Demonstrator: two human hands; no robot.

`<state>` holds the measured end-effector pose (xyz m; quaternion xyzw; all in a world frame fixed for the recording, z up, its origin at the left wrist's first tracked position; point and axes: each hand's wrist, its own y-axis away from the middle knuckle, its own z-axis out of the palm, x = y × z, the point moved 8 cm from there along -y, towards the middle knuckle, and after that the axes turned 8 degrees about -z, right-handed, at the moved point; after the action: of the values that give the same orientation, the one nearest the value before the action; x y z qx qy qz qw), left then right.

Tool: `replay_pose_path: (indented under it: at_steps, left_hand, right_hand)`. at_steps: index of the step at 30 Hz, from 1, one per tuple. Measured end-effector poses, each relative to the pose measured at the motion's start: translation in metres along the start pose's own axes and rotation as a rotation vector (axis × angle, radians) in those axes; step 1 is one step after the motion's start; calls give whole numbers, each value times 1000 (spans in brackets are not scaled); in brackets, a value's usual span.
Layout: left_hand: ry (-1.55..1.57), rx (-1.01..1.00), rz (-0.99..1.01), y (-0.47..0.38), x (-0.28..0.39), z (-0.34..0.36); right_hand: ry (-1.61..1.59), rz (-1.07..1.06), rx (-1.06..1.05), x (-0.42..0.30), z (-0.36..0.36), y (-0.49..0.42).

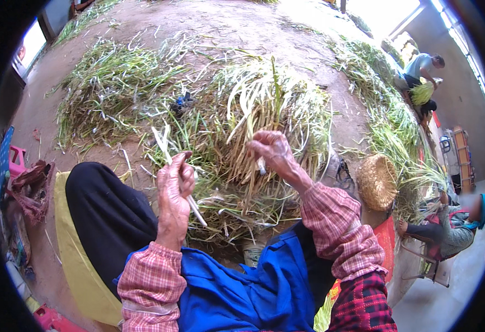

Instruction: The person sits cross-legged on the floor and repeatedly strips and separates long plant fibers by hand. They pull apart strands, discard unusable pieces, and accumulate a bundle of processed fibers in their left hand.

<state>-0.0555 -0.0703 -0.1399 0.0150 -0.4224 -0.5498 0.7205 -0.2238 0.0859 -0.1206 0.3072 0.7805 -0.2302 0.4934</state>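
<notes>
My left hand (pixel 176 182) is closed around a pale, cleaned plant stalk (pixel 196 211), whose white upper end splits above my fingers. To the right, my right hand (pixel 269 147) pinches a long leafy stalk (pixel 251 124); its pale leaves bend over at the top and its thin lower part hangs below the fingers. Behind both hands lies a heap of long-stemmed green plants (pixel 226 162), with their brownish stems towards me. Loose leaves and peeled strips (pixel 226 224) cover the ground between my knees.
Another leafy heap (pixel 105 91) lies at the upper left. A woven straw item (pixel 377 182) stands right of my knee. A long row of plants (pixel 375 103) runs along the right side, where one person (pixel 418 74) holds a bunch and another person (pixel 454 228) sits on a chair.
</notes>
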Motion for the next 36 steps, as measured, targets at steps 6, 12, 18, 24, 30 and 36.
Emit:
replay_pose_path:
  at_steps: [6, 12, 18, 24, 30, 36]
  left_hand:
    - [-136, 107, -8, -8, -7, -6]
    - [-152, 96, -40, -10, -17, -9]
    - [-155, 20, -15, -9, -13, 2]
    - [-217, 55, -17, -9, -17, -1]
    - [-335, 65, -26, 0, -17, 7]
    - [-421, 45, 6, 1, -20, 9]
  right_hand:
    - [-44, -14, -243, -29, 64, 20]
    - [80, -147, -424, -61, 92, 34]
    - [-364, 64, -448, -38, 101, 33]
    - [-471, 83, -254, -42, 90, 23]
    - [-519, 76, -163, -38, 86, 14]
    - [-570, 99, -100, -27, 83, 13]
